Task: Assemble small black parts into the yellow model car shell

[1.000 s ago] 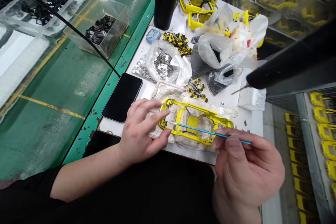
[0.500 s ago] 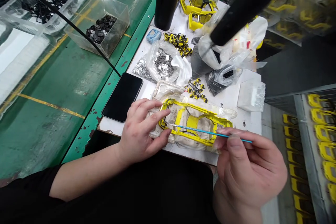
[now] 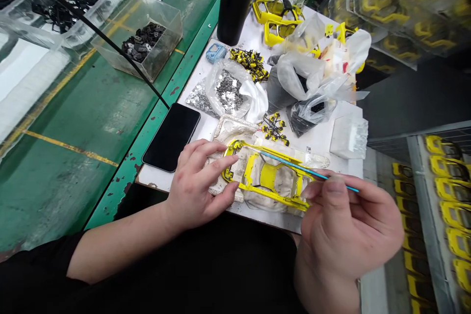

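White worktop at centre, right hand at lower right, pinching slim blue stick, left hand left of centre, fingers spread by yellow car shell at picture centre, black phone centre left.

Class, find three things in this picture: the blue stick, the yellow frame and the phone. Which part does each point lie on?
Blue stick [image 3: 294, 165]: head view, along its shaft.
Yellow frame [image 3: 268, 176]: head view, panel near its middle.
Phone [image 3: 171, 136]: head view, dark screen.
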### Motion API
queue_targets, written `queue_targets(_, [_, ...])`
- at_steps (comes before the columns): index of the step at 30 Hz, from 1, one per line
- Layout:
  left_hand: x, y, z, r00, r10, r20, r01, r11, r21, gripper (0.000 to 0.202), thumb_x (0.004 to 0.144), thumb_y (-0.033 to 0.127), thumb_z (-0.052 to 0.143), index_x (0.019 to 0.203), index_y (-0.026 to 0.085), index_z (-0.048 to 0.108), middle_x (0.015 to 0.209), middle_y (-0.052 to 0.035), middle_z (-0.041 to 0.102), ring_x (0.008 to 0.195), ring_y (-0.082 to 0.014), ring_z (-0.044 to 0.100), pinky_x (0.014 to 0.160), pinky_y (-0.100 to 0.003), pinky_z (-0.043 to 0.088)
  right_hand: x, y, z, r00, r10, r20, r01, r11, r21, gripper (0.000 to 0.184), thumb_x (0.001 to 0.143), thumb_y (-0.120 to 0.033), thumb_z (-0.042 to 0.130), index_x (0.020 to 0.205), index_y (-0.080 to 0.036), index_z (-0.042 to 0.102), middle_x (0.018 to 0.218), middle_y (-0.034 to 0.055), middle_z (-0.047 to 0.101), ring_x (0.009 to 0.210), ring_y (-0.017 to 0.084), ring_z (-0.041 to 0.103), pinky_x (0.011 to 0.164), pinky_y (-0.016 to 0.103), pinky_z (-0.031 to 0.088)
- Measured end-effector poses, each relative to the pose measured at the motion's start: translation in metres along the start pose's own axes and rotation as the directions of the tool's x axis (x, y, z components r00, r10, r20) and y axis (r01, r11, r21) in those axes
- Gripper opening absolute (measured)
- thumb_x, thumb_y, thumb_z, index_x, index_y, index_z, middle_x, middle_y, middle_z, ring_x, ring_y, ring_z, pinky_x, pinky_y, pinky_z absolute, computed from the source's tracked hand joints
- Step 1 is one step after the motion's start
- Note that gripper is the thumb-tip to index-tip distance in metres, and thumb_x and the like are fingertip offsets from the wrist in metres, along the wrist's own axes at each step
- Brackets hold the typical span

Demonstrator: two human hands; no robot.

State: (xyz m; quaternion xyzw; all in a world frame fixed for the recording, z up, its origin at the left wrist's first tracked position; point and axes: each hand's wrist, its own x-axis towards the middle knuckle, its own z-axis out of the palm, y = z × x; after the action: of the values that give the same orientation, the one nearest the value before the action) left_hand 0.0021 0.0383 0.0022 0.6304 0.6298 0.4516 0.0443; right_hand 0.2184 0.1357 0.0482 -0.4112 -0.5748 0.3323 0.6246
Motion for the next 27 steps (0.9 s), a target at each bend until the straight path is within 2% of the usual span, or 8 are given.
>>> queue_targets(4, [-0.001, -0.001, 0.0, 1.0, -0.004, 0.002, 0.004, 1.0, -0.009, 0.041, 0.098, 0.029, 0.078, 0.139, 0.023, 0.074, 0.141, -0.0158, 0.073, 0.133, -0.0364, 0.064, 0.12, -0.062, 0.052, -0.003, -0.003, 0.004, 0.999, 0.009, 0.04, -0.006, 0.998, -0.061, 0.015, 0.093, -0.02, 0.097, 0.102, -0.018, 0.086, 0.09, 0.0038, 0.085, 0.06, 0.017, 0.074, 0.057, 0.032, 0.062])
queue_targets(14, [-0.001, -0.001, 0.0, 1.0, 0.0, 0.007, 0.0, 1.0, -0.024, 0.042, 0.097, 0.027, 0.079, 0.138, 0.017, 0.076, 0.141, -0.0197, 0.072, 0.133, -0.0395, 0.063, 0.117, -0.063, 0.052, -0.005, 0.008, 0.007, 0.998, -0.063, 0.029, 0.066, 0.992, -0.105, 0.013, 0.093, -0.018, 0.094, 0.102, -0.018, 0.086, 0.085, 0.0022, 0.084, 0.057, 0.015, 0.072, 0.053, 0.03, 0.059])
queue_targets(19, [-0.002, -0.001, 0.0, 1.0, -0.004, 0.004, 0.004, 1.0, -0.024, 0.042, 0.097, 0.027, 0.079, 0.139, 0.021, 0.074, 0.142, -0.0173, 0.072, 0.133, -0.0382, 0.063, 0.117, -0.062, 0.052, -0.005, 0.003, 0.003, 0.999, -0.003, 0.049, 0.01, 0.991, -0.133, 0.013, 0.094, -0.02, 0.094, 0.103, -0.018, 0.086, 0.09, 0.0043, 0.085, 0.061, 0.017, 0.075, 0.056, 0.032, 0.062])
queue_targets(27, [-0.002, -0.002, 0.0, 1.0, -0.002, 0.007, 0.002, 1.0, -0.02, 0.042, 0.097, 0.027, 0.078, 0.139, 0.021, 0.074, 0.142, -0.0175, 0.072, 0.134, -0.0381, 0.063, 0.118, -0.062, 0.052, -0.003, 0.001, 0.004, 0.998, -0.005, 0.06, 0.01, 0.996, -0.093, 0.013, 0.093, -0.02, 0.095, 0.102, -0.018, 0.085, 0.09, 0.0037, 0.085, 0.061, 0.017, 0.073, 0.058, 0.033, 0.062])
